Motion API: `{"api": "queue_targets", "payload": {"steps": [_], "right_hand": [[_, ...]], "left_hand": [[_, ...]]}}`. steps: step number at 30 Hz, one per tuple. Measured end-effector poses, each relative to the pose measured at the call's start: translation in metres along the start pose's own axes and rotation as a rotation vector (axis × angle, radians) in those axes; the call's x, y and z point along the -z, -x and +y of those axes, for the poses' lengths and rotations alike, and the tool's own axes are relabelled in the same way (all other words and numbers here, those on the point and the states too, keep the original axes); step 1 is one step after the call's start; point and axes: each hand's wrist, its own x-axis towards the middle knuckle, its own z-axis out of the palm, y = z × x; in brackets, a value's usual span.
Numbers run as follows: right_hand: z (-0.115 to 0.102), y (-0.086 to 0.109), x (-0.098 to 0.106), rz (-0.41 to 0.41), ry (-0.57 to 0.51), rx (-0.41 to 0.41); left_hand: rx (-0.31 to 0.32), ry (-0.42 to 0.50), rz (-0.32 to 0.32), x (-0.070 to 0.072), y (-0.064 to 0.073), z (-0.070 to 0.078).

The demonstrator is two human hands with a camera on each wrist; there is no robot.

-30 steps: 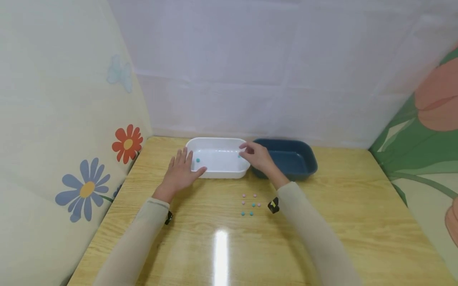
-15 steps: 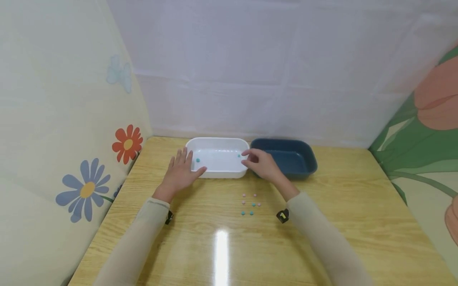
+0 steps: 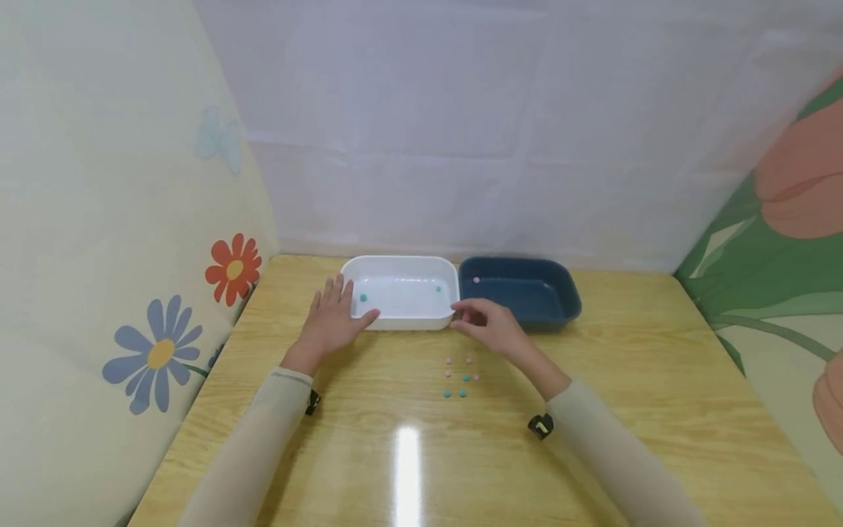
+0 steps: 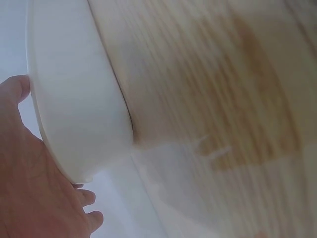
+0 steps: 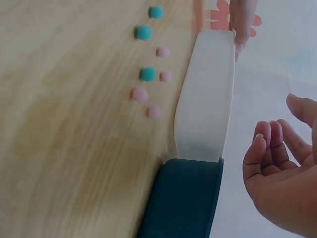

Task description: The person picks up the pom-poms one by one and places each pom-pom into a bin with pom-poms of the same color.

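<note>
My left hand rests on the left end of a white rectangular dish, fingers straight and spread. In the left wrist view its thumb touches the rim. Two small teal balls lie inside that dish. My right hand hovers near where the white dish meets a dark blue dish. Its fingers bend loosely, with a gap to the thumb and nothing held, as the right wrist view shows. One pink ball sits in the blue dish near its left end.
On the wooden table, in front of the dishes, lie several small pink balls and three teal balls. A white cloth hangs behind. Flower-printed sheets stand at both sides.
My right hand has drawn back toward me and slightly right, from over the white dish's right end. A pink ball now shows in the blue dish. My left hand stays put.
</note>
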Motion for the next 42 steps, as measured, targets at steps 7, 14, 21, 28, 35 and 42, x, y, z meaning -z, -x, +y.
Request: {"api": "queue_targets", "payload": {"steps": [7,14,21,28,35,42], "right_hand": [[0.008,0.023,-0.001,-0.001,-0.051,-0.023],[0.01,0.043,0.0,-0.043,-0.084,-0.072],[0.018,0.064,-0.009,-0.104,-0.1,-0.092],[0.024,0.081,-0.017,-0.145,-0.103,-0.056],[0.031,0.089,-0.026,-0.164,-0.092,-0.066],[0.036,0.091,-0.032,-0.182,-0.054,-0.072]], "left_hand": [[0.002,0.005,-0.001,-0.001,0.001,-0.002],[-0.006,0.007,0.004,0.002,-0.002,-0.001],[-0.01,0.008,0.001,-0.001,-0.001,-0.002],[-0.013,0.009,0.001,-0.001,-0.003,-0.004],[-0.006,0.021,0.0,-0.001,-0.002,-0.004],[-0.001,0.013,-0.008,-0.001,-0.003,-0.004]]}}
